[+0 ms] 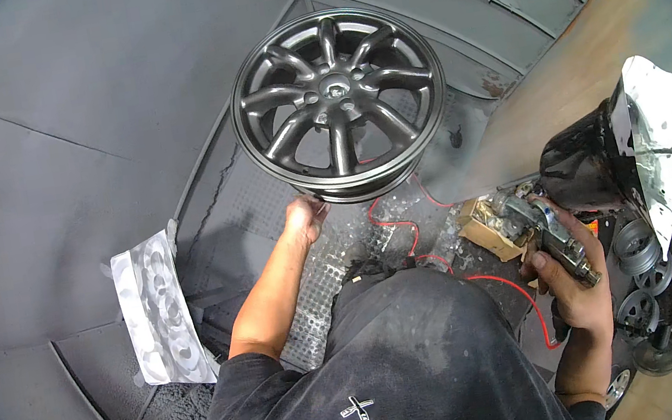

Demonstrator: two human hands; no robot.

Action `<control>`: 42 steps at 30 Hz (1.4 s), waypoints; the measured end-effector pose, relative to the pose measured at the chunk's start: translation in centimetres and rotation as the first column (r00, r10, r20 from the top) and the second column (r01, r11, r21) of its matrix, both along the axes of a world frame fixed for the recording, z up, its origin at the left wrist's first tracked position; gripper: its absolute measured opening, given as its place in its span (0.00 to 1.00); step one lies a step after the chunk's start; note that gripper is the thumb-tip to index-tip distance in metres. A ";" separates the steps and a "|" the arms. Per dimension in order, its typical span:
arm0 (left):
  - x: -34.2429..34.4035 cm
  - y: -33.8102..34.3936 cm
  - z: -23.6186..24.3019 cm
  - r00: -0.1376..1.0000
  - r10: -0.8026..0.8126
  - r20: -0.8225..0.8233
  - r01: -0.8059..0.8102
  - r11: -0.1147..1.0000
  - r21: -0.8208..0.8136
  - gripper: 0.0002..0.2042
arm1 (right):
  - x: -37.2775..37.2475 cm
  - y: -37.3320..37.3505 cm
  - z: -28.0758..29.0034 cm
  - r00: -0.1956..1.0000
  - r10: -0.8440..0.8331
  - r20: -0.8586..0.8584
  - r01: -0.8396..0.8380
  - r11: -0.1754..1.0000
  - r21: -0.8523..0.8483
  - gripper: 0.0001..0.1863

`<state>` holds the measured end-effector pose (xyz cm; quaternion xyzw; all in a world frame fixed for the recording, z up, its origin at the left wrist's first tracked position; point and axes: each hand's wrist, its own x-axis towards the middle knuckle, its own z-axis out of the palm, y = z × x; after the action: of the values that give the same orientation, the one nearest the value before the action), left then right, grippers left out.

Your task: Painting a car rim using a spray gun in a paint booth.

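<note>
A dark, glossy spoked wheel [343, 144] faces up in the upper middle. Beneath its near edge, my left hand [307, 217] has its fingers curled around something I cannot make out, partly hidden by the rim. My right hand [567, 271] grips a metal spray gun [555, 234] at the right, tilted with its end toward me. Just beyond the gun is a black cup [581, 160] with a white, paint-marked sheet [653, 154] at its outer side; I cannot tell whether the cup is fixed to the gun.
Grey booth walls [58, 95] surround the wheel, with a tan panel [507, 132] at right. A red hose [494, 278] crosses the dotted floor [310, 327]. A cardboard box [487, 235] and several wheels [638, 312] lie at right; a white swirl-marked sheet [160, 310] stands left.
</note>
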<state>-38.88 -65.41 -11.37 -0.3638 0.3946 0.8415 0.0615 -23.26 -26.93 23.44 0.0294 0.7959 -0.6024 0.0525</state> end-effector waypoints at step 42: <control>5.2 7.4 -2.0 0.945 -0.326 -0.004 0.326 0.945 -0.043 0.14 | 3.7 5.4 -3.0 0.999 -0.029 0.033 0.031 0.998 -0.057 0.29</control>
<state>-33.68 -57.99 -13.42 -0.2901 0.4670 0.8134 0.1899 -19.54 -21.55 20.45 0.0495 0.7767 -0.6253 0.0569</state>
